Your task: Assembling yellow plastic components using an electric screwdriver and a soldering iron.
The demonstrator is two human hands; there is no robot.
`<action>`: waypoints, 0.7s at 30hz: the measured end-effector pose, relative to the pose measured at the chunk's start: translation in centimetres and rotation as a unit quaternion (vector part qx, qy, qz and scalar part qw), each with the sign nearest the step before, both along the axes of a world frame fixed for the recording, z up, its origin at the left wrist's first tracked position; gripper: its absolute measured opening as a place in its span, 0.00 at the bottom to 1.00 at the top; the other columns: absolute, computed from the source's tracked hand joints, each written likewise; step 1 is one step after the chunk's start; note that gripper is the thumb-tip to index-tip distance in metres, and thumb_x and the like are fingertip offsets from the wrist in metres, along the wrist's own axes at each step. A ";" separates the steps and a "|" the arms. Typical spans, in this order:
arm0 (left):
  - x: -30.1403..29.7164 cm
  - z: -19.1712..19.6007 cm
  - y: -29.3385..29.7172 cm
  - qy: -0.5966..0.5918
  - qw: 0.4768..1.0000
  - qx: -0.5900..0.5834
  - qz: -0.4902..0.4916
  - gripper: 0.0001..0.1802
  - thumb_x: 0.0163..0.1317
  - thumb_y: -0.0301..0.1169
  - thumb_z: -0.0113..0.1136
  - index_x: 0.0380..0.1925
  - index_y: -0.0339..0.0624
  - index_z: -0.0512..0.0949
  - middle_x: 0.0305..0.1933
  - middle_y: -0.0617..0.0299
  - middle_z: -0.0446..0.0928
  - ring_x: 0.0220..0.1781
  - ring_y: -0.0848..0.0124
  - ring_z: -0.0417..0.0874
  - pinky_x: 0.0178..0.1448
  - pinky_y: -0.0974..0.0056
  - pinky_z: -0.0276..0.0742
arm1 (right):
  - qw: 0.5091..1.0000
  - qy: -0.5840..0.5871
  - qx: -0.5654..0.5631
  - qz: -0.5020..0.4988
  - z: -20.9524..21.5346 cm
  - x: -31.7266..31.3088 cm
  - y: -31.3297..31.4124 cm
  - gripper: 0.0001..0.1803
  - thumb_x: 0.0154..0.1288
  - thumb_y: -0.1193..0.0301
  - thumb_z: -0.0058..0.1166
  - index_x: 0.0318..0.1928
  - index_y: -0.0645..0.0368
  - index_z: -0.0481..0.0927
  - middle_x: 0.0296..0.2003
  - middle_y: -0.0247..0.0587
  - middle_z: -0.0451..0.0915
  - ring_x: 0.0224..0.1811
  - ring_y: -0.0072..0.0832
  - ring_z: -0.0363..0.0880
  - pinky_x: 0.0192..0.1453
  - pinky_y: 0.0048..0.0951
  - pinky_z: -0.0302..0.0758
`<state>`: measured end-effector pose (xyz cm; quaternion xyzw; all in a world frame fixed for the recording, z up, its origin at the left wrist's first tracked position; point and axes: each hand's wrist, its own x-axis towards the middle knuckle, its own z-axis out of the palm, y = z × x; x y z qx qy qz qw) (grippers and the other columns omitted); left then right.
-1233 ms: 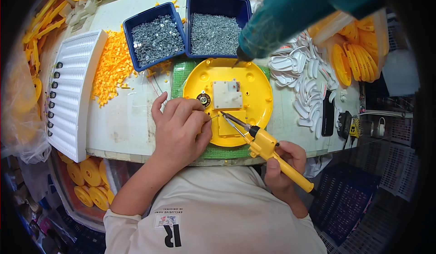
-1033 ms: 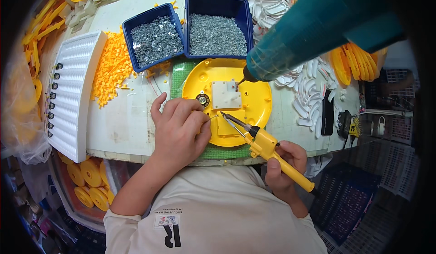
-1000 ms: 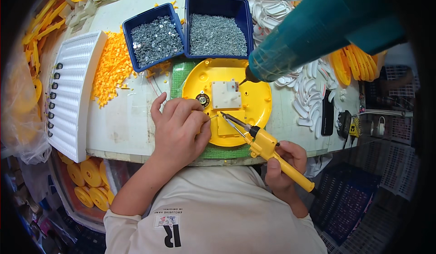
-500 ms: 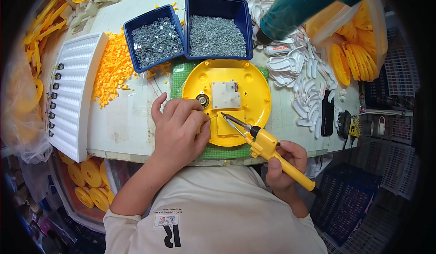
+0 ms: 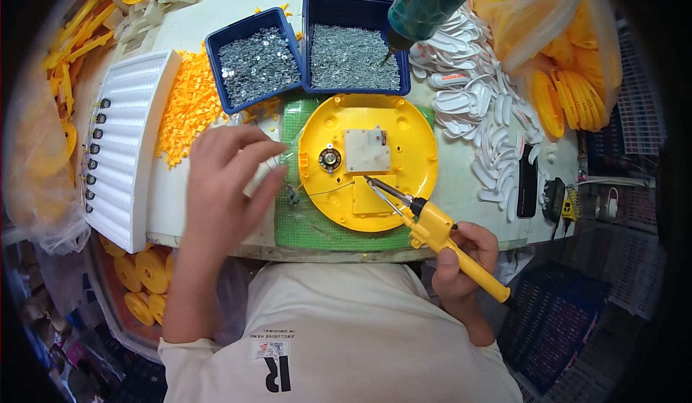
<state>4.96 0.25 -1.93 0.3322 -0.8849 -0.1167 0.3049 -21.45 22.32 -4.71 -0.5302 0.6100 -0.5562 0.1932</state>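
Observation:
My right hand (image 5: pixel 467 264) grips the handle of a yellow soldering gun (image 5: pixel 435 228). The gun's dark tip and thin feed tube point at the edge of a raised rectangle on a round yellow plastic housing (image 5: pixel 419 159). A white square box (image 5: pixel 367 151) and a small round black-and-silver part (image 5: pixel 330 159) sit inside this housing. A thin wire (image 5: pixel 330 189) runs from near the tip leftward over the rim to a small dark piece (image 5: pixel 292 195) on the green mat (image 5: pixel 288 226). Left of the housing, my left hand (image 5: pixel 227 179) is raised with fingers apart, nothing visible in them.
Blue bins of screws (image 5: pixel 353 53) and washers or screws (image 5: pixel 256 64) stand behind the housing. Left are small orange pieces (image 5: pixel 189 104) and a white foam tray (image 5: pixel 133 151). White plastic parts (image 5: pixel 465 100) lie right. A teal power driver (image 5: pixel 436 3) hangs overhead.
My left hand has left the wire by the soldering tip and moved left, its fingers spreading. The soldering gun stays at the same spot on the housing. The hanging driver has shifted left in view.

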 end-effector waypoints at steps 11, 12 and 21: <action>0.6 -0.9 0.3 -0.164 0.976 0.004 -0.142 0.18 0.48 0.23 0.71 0.42 0.48 0.85 0.44 0.63 0.80 0.49 0.62 0.81 0.58 0.54 0.73 | 1.000 -0.015 -0.016 0.004 -0.6 -0.6 0.3 0.26 0.70 0.69 0.64 0.62 0.65 0.70 0.40 0.44 0.81 0.39 0.22 0.79 0.46 0.25 0.78; 0.7 -0.4 0.5 -0.162 0.976 0.004 -0.144 0.18 0.48 0.23 0.71 0.42 0.48 0.85 0.44 0.63 0.80 0.49 0.62 0.81 0.58 0.54 0.73 | 1.000 -0.013 -0.015 0.002 -0.5 -0.6 0.4 0.26 0.70 0.69 0.64 0.62 0.65 0.70 0.40 0.44 0.81 0.39 0.22 0.79 0.46 0.25 0.78; 3.6 3.2 1.3 -0.148 0.986 -0.073 -0.019 0.13 0.49 0.22 0.74 0.35 0.43 0.83 0.51 0.60 0.81 0.59 0.53 0.80 0.62 0.49 0.74 | 0.986 0.002 -0.036 -0.164 -1.8 -1.9 1.4 0.23 0.72 0.62 0.58 0.57 0.65 0.69 0.36 0.43 0.79 0.30 0.23 0.78 0.35 0.23 0.78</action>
